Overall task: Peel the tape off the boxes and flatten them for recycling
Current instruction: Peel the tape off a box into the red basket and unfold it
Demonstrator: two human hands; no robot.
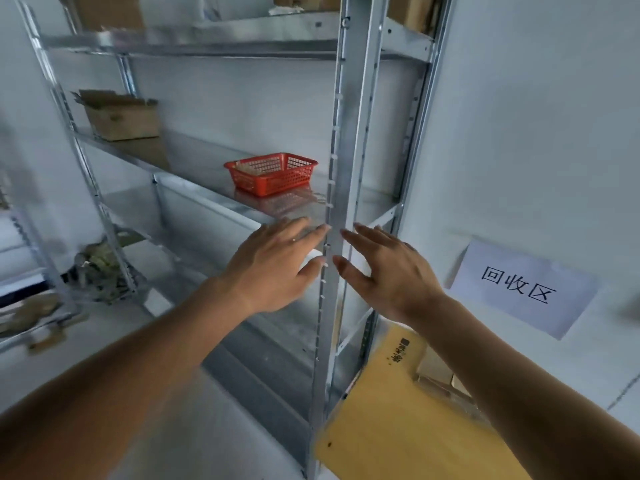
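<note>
— Head view first: what takes up most of it?

— That would be the metal shelving rack [214,39], grey and several tiers high, standing against a pale wall [519,116]. One slotted upright post [349,140] runs down the middle of the view.

— And the boxes?

— An open brown cardboard box [121,116] sits at the far left of the middle shelf, flaps up, well apart from both hands. More cardboard shows on the top shelf, cut off by the frame edge. Low on the right, beside the rack, a flat yellow cardboard sheet [398,420] with a small printed mark leans below the right forearm, with more brown cardboard pieces just behind it.

— Next in size?

— A white paper sign [519,289] with three printed characters is stuck on the wall to the right. A red plastic mesh basket [273,173] rests on the middle shelf, near the post.

— The hands?

— Both reach forward with bare forearms. The left hand [273,268] is spread, fingers straight, backs up, holding nothing, just left of the post. The right hand [384,275] is likewise spread wide and empty, just right of the post. Whether either fingertip touches the post, I cannot tell.

— Anything else?

— A blurred heap of greenish-brown clutter [100,268] lies at the lower left.
</note>
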